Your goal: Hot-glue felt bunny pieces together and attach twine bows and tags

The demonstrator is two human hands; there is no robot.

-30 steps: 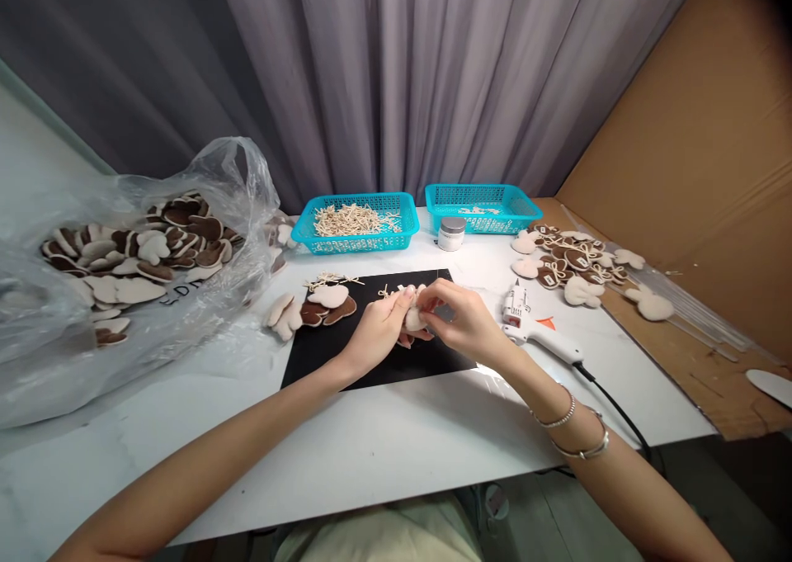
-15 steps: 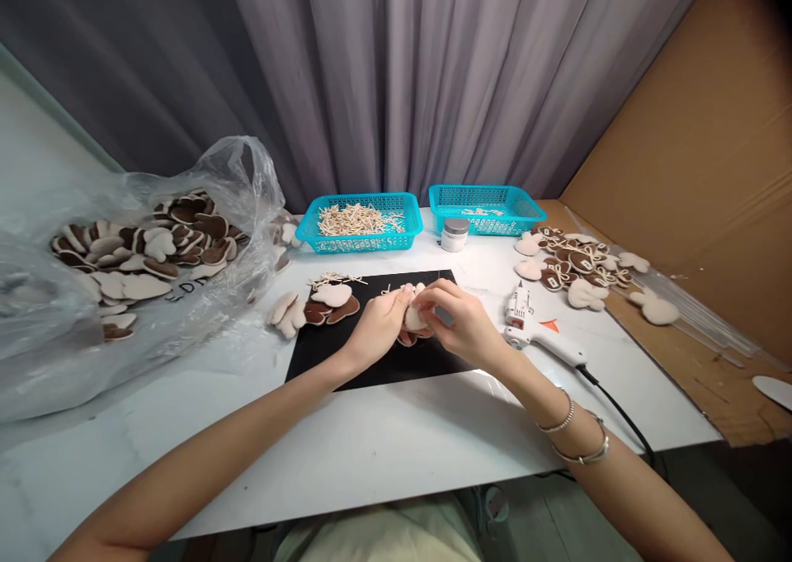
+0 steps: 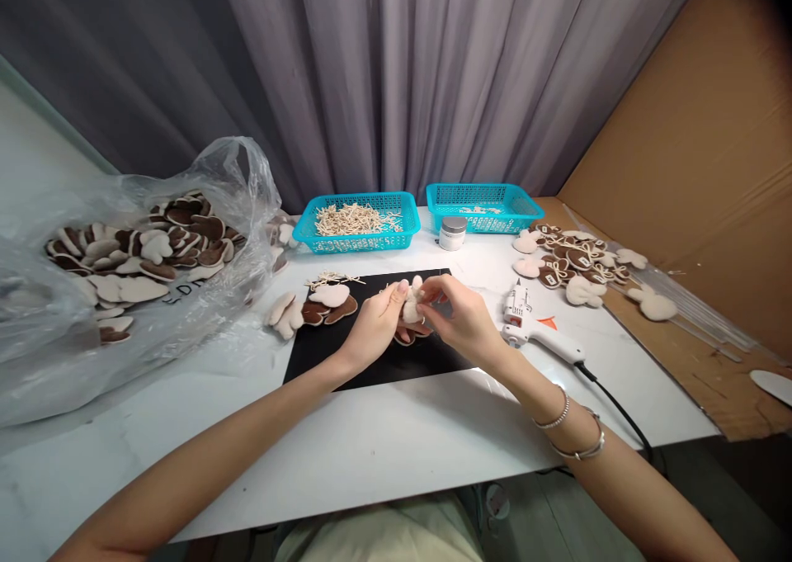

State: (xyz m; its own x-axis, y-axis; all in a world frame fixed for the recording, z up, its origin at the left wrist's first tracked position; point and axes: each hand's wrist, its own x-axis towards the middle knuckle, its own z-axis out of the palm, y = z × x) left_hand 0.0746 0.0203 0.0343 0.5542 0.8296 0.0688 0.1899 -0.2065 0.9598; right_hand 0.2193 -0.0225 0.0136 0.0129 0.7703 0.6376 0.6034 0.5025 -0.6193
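Note:
A cream bunny-shaped plush piece (image 3: 412,306) is held up over the black mat (image 3: 352,364). My left hand (image 3: 375,321) is closed on its left side, thumb on top. My right hand (image 3: 456,313) pinches its right edge with thumb and fingertips. Beneath the hands, brown pieces with pale edges (image 3: 409,337) lie on the mat, mostly covered. Left of my left hand sit more brown and cream plush pieces (image 3: 331,304) and a small heap of cream string bows (image 3: 334,280). A white glue gun (image 3: 538,331) lies to the right of my right hand.
A clear plastic bag (image 3: 186,339) of plush pieces fills the left side. Behind the mat stand a blue basket of bows (image 3: 357,244), a second blue basket (image 3: 486,225) and a lidded jar (image 3: 453,233). Bow-trimmed pieces (image 3: 560,261) and glue sticks (image 3: 705,314) lie right.
The cream plush piece has turned a little in my hands, so its ears show more clearly. Both hands keep hold of it, and the view has shifted slightly.

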